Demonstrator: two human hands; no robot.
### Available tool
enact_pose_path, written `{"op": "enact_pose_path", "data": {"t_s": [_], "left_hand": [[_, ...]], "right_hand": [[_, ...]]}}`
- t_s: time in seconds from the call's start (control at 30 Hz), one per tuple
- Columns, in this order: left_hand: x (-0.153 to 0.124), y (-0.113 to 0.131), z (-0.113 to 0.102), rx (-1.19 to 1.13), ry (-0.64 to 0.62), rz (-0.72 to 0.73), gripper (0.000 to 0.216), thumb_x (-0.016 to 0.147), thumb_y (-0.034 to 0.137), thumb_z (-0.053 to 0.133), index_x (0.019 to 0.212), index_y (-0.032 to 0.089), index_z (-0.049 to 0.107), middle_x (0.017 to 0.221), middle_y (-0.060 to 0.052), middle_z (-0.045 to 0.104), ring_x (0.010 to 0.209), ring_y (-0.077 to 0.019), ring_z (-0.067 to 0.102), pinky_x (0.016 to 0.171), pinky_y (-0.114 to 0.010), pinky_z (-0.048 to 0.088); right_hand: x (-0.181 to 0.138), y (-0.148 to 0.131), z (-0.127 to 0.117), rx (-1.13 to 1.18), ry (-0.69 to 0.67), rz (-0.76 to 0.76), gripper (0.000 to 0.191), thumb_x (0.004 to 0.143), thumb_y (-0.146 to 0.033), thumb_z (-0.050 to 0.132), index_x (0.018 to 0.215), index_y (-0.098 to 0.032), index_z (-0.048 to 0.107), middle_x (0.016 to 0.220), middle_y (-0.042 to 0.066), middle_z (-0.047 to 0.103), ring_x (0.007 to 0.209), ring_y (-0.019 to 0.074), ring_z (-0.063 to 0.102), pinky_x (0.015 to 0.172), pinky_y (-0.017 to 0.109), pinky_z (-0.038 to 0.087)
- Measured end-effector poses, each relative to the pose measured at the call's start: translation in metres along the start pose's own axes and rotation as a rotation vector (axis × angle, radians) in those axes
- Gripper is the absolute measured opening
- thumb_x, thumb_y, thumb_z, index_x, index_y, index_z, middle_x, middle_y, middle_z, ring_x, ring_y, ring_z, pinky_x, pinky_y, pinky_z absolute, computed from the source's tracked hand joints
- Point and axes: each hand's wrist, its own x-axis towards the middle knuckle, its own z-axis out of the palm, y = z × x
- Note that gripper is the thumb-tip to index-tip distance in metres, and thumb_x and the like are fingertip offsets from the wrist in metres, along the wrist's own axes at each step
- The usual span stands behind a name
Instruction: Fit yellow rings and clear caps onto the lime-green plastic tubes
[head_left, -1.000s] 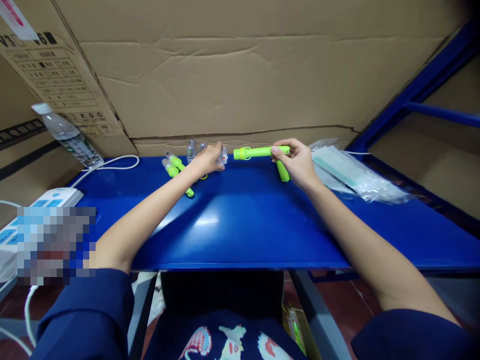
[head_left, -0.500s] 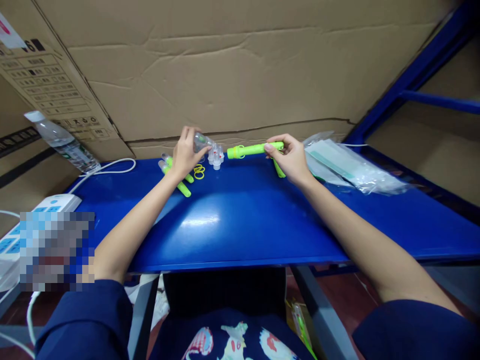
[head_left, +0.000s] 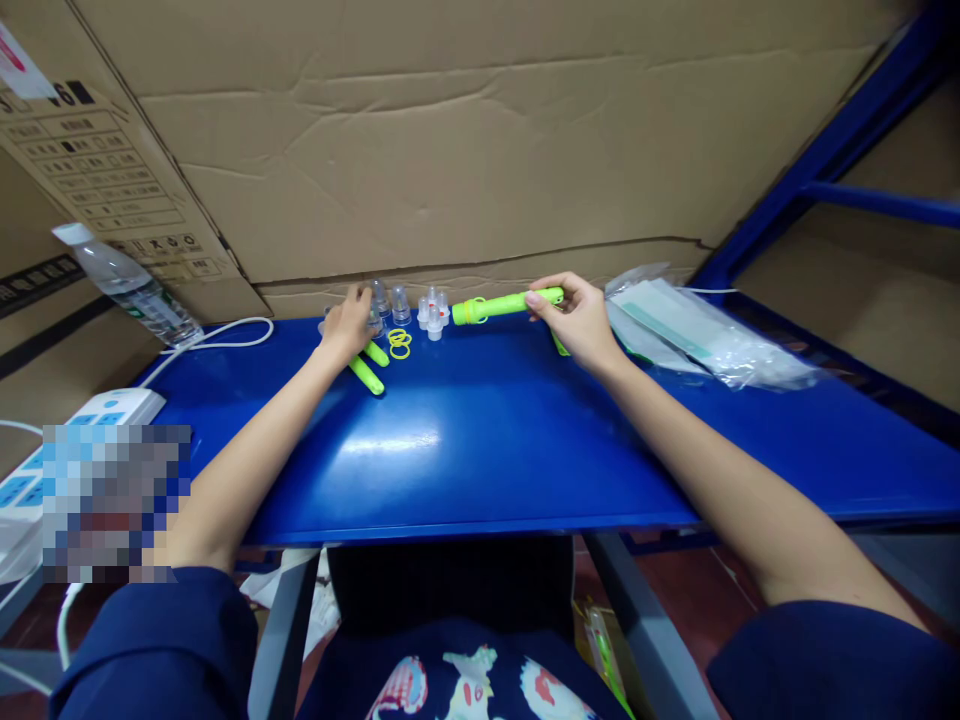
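Note:
My right hand (head_left: pixel 574 318) pinches the rear of a lime-green flashlight tube (head_left: pixel 502 304), held nearly level above the table. A yellow ring and a thin loop sit around its front end, which points left. My left hand (head_left: pixel 349 325) is curled down among clear plastic caps (head_left: pixel 400 306), its fingertips against or beside one; its grip is partly hidden. Below that hand, two more lime-green tubes (head_left: pixel 366 376) stick out. Several yellow rubber rings (head_left: pixel 400 344) lie to its right. Small clear-and-white pieces with red bits (head_left: pixel 433 316) stand between my hands.
Plastic packets (head_left: pixel 690 325) lie on the blue table (head_left: pixel 480 440) at right, and another green piece (head_left: pixel 560 345) is partly behind my right hand. A water bottle (head_left: pixel 131 287), white cable (head_left: pixel 232 335) and power strip (head_left: pixel 112 408) occupy the left. Cardboard (head_left: pixel 465 150) walls the back.
My left hand has moved left and slightly down, uncovering the clear caps. My right hand still holds the green flashlight tube, which has shifted only slightly.

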Motion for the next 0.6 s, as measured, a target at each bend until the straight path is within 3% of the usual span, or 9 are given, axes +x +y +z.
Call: {"op": "enact_pose_path", "data": {"t_s": [0.13,0.23,0.37,0.47,0.6], "left_hand": [[-0.008,0.008,-0.003,0.003,0.118,-0.055,0.049,0.093,0.029,0.063,0.138,0.013,0.054,0.156,-0.024,0.042,0.136,-0.0419,0.053,0.105,-0.051,0.05],[-0.02,0.027,-0.005,-0.099,0.25,0.1,0.041,0.102,0.036,0.048,0.134,0.012,0.057,0.15,-0.023,0.05,0.139,-0.0391,0.05,0.111,-0.052,0.044],[-0.029,0.055,-0.003,-0.372,0.209,0.389,0.057,0.093,0.057,0.064,0.132,0.015,0.06,0.128,-0.016,0.07,0.117,-0.0309,0.066,0.101,-0.041,0.05],[-0.027,0.063,0.001,-0.48,0.172,0.47,0.047,0.09,0.054,0.069,0.116,0.014,0.07,0.104,-0.011,0.077,0.092,-0.0245,0.072,0.083,-0.033,0.052],[-0.024,0.059,0.004,-0.541,0.197,0.534,0.04,0.091,0.051,0.068,0.104,0.013,0.075,0.094,-0.009,0.078,0.083,-0.0217,0.071,0.076,-0.03,0.049]], "right_hand": [[-0.003,-0.005,0.003,0.036,-0.009,0.021,0.04,0.08,-0.057,0.079,0.097,-0.023,0.067,0.093,0.006,0.072,0.07,0.0191,0.069,0.07,0.038,0.06],[-0.008,-0.01,0.007,0.078,-0.039,0.042,0.044,0.077,-0.061,0.081,0.095,-0.024,0.067,0.091,0.005,0.072,0.071,0.0187,0.069,0.071,0.036,0.06],[-0.014,-0.017,0.016,0.158,-0.094,0.063,0.051,0.071,-0.069,0.082,0.091,-0.024,0.067,0.089,0.004,0.072,0.07,0.0172,0.068,0.071,0.035,0.061],[-0.015,-0.018,0.02,0.215,-0.111,0.101,0.054,0.067,-0.07,0.084,0.089,-0.024,0.068,0.087,0.004,0.072,0.068,0.0161,0.067,0.07,0.034,0.061],[-0.013,-0.016,0.02,0.297,-0.119,0.192,0.06,0.058,-0.071,0.088,0.086,-0.021,0.07,0.082,0.004,0.072,0.062,0.0138,0.064,0.064,0.031,0.06]]}}
